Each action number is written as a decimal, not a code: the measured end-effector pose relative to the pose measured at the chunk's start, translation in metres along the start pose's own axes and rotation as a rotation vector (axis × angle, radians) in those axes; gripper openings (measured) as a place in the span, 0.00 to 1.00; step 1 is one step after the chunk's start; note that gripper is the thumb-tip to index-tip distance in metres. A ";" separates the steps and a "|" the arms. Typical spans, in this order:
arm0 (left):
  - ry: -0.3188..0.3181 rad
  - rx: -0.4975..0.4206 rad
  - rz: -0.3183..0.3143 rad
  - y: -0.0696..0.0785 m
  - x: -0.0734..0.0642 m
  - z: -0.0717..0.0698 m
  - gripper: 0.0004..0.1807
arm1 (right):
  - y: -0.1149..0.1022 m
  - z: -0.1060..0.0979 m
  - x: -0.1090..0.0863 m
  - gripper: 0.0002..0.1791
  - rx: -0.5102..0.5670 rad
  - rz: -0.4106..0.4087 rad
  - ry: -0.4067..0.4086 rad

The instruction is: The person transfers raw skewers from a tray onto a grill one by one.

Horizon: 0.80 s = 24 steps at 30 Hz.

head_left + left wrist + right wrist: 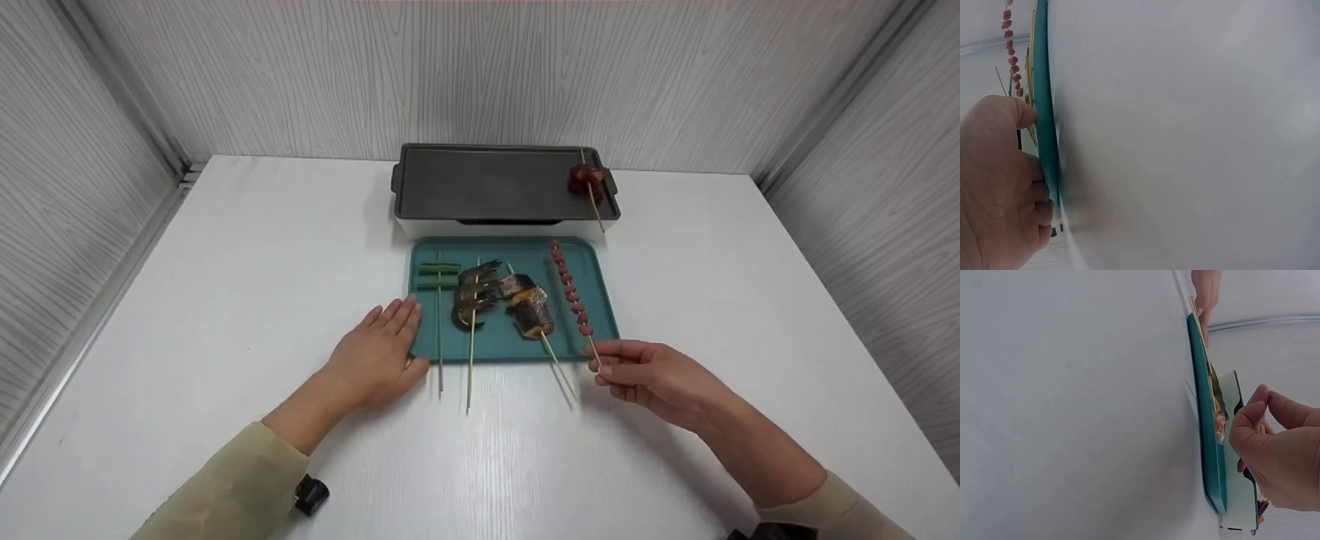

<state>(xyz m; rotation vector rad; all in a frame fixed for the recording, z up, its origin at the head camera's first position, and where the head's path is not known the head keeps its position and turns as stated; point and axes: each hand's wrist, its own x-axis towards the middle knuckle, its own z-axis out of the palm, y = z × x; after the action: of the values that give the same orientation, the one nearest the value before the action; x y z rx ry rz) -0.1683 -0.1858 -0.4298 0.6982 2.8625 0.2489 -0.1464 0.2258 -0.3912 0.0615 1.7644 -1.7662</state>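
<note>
My right hand (660,379) pinches the bare lower stick of a skewer threaded with small red pieces (571,297). This skewer is raised above the right part of a teal tray (510,349), as the left wrist view shows. At the tray's left edge rests my left hand (375,356), fingers straight and thumb at the near corner. Lying on the tray are a skewer with green stalk pieces (439,285), a shrimp skewer (472,292) and a skewer of dark-skinned chunks (531,309). Their sticks reach past its near rim.
Behind the tray stands a griddle (487,184) with a dark flat plate and white base. A skewer of dark red glossy pieces (585,180) lies on its right end, stick over the front edge. Grey wood-grain panels (480,75) enclose the white table (255,247) at back and sides.
</note>
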 end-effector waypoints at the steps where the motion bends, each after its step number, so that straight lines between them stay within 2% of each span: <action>1: 0.001 0.001 0.001 0.000 0.000 0.000 0.44 | -0.001 0.000 -0.001 0.32 -0.004 -0.001 0.000; 8: 0.015 -0.031 0.004 0.000 -0.002 -0.001 0.42 | -0.006 0.001 -0.004 0.30 -0.015 -0.025 -0.023; 24: -0.006 0.000 0.008 -0.002 0.000 -0.002 0.44 | -0.024 0.004 -0.006 0.31 -0.071 -0.045 0.015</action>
<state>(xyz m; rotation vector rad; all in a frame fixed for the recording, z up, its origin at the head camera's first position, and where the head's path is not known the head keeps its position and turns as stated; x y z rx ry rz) -0.1695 -0.1873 -0.4286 0.7090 2.8544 0.2467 -0.1512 0.2219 -0.3668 0.0064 1.8511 -1.7371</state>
